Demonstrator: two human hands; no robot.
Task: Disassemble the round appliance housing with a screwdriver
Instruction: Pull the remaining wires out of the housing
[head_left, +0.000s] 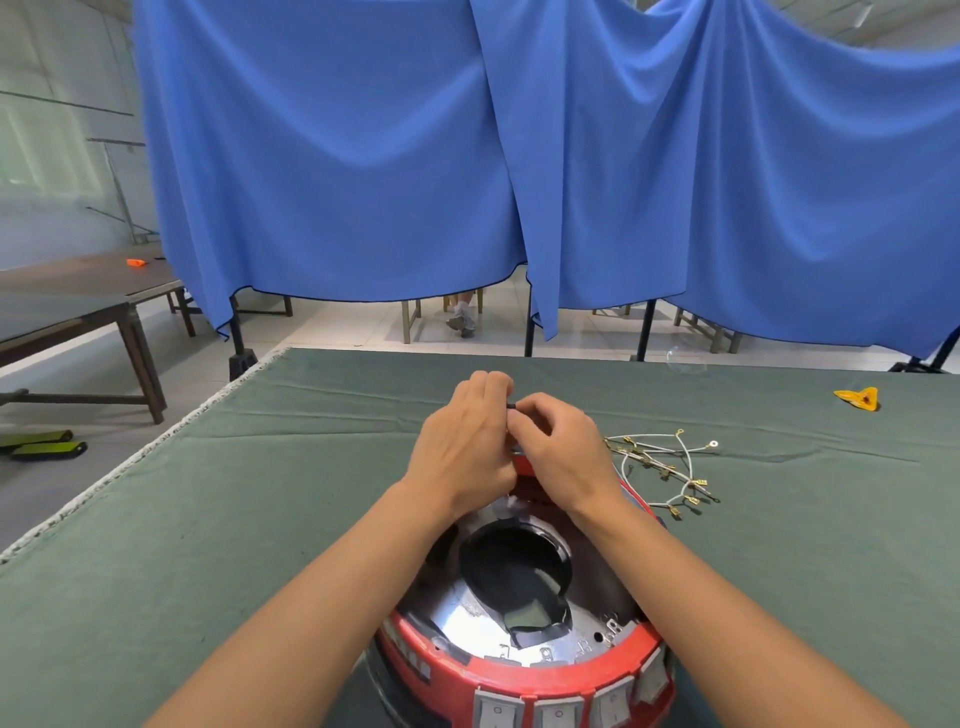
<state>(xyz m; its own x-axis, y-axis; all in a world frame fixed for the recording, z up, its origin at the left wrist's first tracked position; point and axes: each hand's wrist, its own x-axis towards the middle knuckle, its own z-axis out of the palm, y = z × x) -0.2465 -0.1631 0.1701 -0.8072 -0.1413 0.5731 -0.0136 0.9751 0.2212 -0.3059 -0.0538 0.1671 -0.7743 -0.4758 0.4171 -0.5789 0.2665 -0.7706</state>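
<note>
Seems well along: red round housing (524, 670) lying on the green desk (208, 493) near its front edge, already opened, shiny metal inside and a dark hole exposed; white wire harness (660, 462) already out, lying just beside on the right. Left hand (462, 447) and right hand (558, 447) meeting over the far rim, fingers (524, 415) curled on a small dark part, perhaps a screwdriver tip; cannot tell surely. Left to do, probably: remaining fasteners, switches along the front.

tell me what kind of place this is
Probably a workshop or training hall set up for recording: a work table under green cloth, blue curtains hung as partitions, more bare tables on a tiled floor, and a half-dismantled red appliance housing.
</note>
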